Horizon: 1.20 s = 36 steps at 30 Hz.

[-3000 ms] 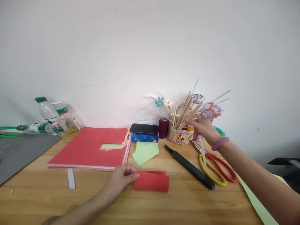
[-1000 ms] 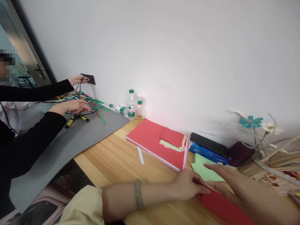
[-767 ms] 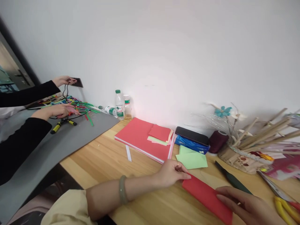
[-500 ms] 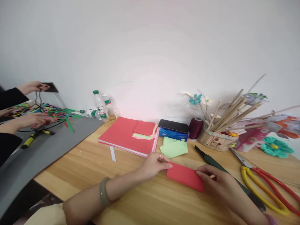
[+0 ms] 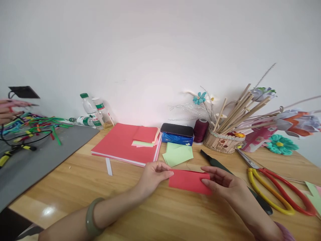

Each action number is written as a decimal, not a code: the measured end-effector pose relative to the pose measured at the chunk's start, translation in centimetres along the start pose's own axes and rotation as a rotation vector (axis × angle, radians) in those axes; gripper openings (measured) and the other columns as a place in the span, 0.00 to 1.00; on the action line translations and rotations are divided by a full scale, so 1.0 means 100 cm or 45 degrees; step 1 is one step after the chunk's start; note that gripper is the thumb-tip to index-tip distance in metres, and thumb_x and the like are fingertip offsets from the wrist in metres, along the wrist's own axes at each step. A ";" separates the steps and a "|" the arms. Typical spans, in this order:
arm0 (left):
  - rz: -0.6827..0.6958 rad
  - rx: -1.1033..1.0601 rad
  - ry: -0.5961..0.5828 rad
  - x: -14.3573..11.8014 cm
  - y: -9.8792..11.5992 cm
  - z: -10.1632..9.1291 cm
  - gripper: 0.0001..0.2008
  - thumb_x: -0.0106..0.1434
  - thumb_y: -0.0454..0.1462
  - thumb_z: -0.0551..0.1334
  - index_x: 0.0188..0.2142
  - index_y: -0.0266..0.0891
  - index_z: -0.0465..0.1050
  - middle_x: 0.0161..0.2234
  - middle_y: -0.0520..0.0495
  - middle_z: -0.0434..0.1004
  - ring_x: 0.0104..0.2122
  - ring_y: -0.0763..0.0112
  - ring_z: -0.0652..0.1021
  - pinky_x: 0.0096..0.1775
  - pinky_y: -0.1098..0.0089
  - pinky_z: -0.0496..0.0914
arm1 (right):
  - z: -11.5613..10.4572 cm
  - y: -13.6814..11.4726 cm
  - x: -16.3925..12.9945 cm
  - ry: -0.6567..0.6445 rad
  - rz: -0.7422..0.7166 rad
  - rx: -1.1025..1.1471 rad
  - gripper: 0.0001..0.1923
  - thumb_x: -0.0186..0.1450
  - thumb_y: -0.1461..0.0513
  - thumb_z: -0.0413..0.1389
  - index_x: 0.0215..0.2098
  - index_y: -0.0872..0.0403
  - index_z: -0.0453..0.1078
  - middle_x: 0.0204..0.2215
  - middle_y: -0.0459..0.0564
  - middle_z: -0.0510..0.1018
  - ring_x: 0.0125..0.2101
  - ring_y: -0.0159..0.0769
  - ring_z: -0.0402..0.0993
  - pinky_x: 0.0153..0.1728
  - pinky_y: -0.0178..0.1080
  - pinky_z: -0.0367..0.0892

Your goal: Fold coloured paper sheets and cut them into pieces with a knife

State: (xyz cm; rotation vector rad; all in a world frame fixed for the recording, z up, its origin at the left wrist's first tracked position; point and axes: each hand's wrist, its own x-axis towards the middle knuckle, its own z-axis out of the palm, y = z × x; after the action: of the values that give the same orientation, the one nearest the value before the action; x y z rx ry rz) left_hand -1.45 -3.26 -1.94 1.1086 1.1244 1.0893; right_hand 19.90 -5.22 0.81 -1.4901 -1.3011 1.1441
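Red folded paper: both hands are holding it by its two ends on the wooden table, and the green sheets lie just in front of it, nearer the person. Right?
Not quite. The head view shows the green sheets lying behind the red folded paper, toward the wall. The rest holds: the left hand and right hand hold its two ends on the wooden table.

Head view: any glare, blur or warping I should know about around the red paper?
Head view: red paper and both hands are sharp; a small glare patch sits on the table at lower left; a co-worker's hand at the left edge is motion-blurred; the edges bow with wide-angle distortion.
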 end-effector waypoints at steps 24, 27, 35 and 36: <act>-0.042 -0.059 0.039 -0.006 0.006 0.001 0.12 0.42 0.40 0.71 0.22 0.35 0.73 0.22 0.51 0.75 0.25 0.74 0.72 0.32 0.73 0.65 | 0.003 0.002 -0.003 0.058 0.015 0.176 0.16 0.47 0.48 0.62 0.24 0.51 0.73 0.22 0.45 0.74 0.26 0.33 0.67 0.29 0.35 0.62; -0.044 -0.068 0.026 -0.007 0.007 0.000 0.11 0.42 0.39 0.71 0.22 0.35 0.73 0.22 0.51 0.74 0.25 0.75 0.72 0.31 0.73 0.65 | 0.002 0.001 -0.004 0.058 0.023 0.216 0.15 0.46 0.49 0.63 0.23 0.50 0.73 0.23 0.44 0.74 0.27 0.33 0.67 0.31 0.34 0.62; -0.041 -0.085 0.019 -0.005 0.006 -0.002 0.12 0.42 0.39 0.72 0.22 0.35 0.73 0.21 0.52 0.74 0.24 0.76 0.71 0.30 0.74 0.65 | -0.003 0.004 -0.002 0.034 0.074 0.241 0.13 0.46 0.51 0.65 0.24 0.50 0.75 0.26 0.47 0.77 0.29 0.35 0.70 0.34 0.36 0.64; -0.042 -0.083 0.022 -0.005 0.005 -0.002 0.12 0.42 0.39 0.72 0.22 0.35 0.73 0.21 0.52 0.74 0.24 0.75 0.72 0.30 0.74 0.65 | -0.004 0.005 -0.001 0.028 0.079 0.238 0.13 0.45 0.51 0.65 0.24 0.50 0.76 0.26 0.47 0.78 0.29 0.35 0.70 0.34 0.36 0.64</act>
State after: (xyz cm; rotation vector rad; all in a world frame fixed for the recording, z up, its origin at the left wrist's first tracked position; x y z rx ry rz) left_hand -1.79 -3.70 -1.36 1.0282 1.1088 1.1042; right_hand 20.38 -5.41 0.48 -1.4096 -1.1078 1.2500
